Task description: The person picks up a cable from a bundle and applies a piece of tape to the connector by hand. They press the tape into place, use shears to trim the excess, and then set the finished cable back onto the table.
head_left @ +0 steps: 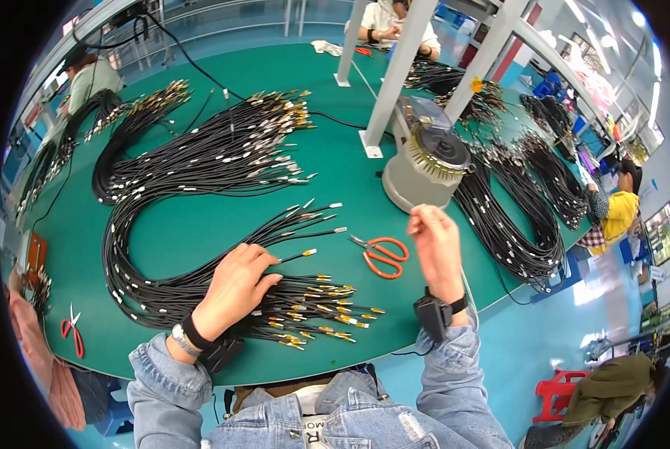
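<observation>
My left hand (239, 283) lies over a bundle of thin black cables (144, 288), its fingers curled round a black cable whose white-and-yellow tip (309, 253) sticks out past the fingertips. More cable ends (327, 310) with yellow and white tips fan out beside and below this hand. My right hand (436, 243) is raised at the front of a round grey machine (417, 179) with a black disc and a ring of yellowish tabs. Its thumb and fingers are pinched together; whatever is between them is too small to tell. Orange-handled scissors-like cutters (383, 254) lie between my hands.
Further cable bundles (222, 142) lie at the far left, and others (511, 217) right of the machine. Grey metal posts (398, 67) rise from the green table (350, 165). Red scissors (73, 333) lie near the left edge. Several people sit around.
</observation>
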`<state>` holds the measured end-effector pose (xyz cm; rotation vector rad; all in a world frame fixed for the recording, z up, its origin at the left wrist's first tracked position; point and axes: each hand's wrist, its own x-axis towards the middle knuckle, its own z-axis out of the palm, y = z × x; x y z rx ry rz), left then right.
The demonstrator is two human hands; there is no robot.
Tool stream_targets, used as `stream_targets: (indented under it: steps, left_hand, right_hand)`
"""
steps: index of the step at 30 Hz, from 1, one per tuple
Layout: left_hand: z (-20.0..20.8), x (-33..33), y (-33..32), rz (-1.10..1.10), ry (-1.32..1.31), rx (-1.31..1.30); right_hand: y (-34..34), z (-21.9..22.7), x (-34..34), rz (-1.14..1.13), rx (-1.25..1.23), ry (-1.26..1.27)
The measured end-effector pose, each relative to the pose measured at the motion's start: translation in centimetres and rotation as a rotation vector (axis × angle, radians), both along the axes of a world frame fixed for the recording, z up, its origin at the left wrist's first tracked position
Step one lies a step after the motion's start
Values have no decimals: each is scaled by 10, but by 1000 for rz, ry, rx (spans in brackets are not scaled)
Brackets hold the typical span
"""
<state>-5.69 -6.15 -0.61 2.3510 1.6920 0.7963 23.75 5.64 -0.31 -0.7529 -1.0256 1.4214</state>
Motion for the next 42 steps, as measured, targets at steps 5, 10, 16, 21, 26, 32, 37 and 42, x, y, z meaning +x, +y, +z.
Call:
stream_targets:
  steps: [5, 10, 16, 21, 26, 32, 37, 42]
  left_hand:
    - [-23, 17, 38, -59, 36, 35]
    - [-35, 18, 47, -67, 45, -33]
    - [-31, 14, 46, 9, -76, -117]
    - [-21, 15, 42, 28, -246, -128]
    - [-16, 16, 38, 11, -346, -52]
    - [-17, 15, 32, 38, -429, 97]
    - [-12, 18, 28, 55, -487, 155]
    - [-14, 15, 27, 40, -464, 125]
  right_hand:
    - [41, 20, 67, -279, 83, -197]
    - [83, 40, 108, -424, 49, -630]
    - [105, 52, 104, -195, -156, -716]
    - [111, 50, 106, -163, -116, -692]
    - [89, 54, 85, -222, 9, -326]
    - [2, 41, -28, -35, 76, -156]
    - [-60, 15, -102, 123, -109, -169]
    - [-56, 2, -114, 123, -139, -96]
